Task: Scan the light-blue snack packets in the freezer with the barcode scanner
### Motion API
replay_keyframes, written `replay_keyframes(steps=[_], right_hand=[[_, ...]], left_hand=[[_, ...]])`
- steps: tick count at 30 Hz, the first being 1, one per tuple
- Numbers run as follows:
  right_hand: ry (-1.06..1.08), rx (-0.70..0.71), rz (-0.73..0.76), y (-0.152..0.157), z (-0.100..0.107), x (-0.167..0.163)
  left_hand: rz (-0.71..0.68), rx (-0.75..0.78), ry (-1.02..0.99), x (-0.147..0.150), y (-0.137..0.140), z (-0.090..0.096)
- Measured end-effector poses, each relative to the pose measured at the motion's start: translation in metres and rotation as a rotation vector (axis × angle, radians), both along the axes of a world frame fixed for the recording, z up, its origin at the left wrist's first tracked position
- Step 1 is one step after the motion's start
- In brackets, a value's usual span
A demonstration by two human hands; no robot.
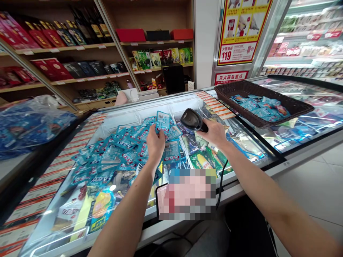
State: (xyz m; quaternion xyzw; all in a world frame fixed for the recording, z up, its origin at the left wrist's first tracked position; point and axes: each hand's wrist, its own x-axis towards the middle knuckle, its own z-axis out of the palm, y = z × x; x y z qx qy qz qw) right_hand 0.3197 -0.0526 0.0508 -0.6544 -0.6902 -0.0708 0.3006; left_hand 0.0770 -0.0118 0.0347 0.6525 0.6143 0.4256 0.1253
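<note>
Working at a packet pile (118, 151)
The left hand (156, 141) is pinching a blue packet (163, 120) over the pile's far right side; the right hand (213, 132), closed around a scanner (191, 119), is hovering right of the pile.

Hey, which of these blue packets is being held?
The blue packet pinched in the left hand; others lie in the loose pile or the brown basket.
</note>
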Motion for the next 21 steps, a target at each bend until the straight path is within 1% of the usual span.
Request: replay_keyframes(steps=[2,4,8,12,14,15,17,19,21], right_hand=[[0.0,-0.007,-0.034,0.001,0.001,0.001],[0.0,-0.014,-0.052,0.001,0.001,0.002],[0.001,-0.018,-0.056,0.002,0.0,0.002],[0.001,-0.017,-0.05,0.002,0.0,0.003],[-0.002,-0.017,-0.054,0.003,0.0,0.004],[-0.004,-0.02,-0.058,0.003,0.0,0.004],[-0.007,-0.027,-0.066,0.004,0.0,0.005],[-0.007,-0.028,-0.069,0.004,0.0,0.005],[-0.003,-0.021,-0.071,0.004,-0.001,0.006]], left_hand=[[0.077,0.032,0.093,-0.005,0.001,0.005],[0.121,0.041,0.171,-0.008,0.002,0.008],[0.114,0.046,0.299,-0.011,0.001,0.01],[0.144,0.147,0.463,-0.01,-0.007,0.009],[0.138,0.189,0.52,-0.007,-0.012,0.012],[0.105,0.205,0.545,-0.005,-0.015,0.013],[-0.011,0.236,0.611,0.001,-0.02,0.016],[-0.169,0.258,0.699,0.008,-0.023,0.015],[-0.332,0.261,0.788,0.015,-0.025,0.011]])
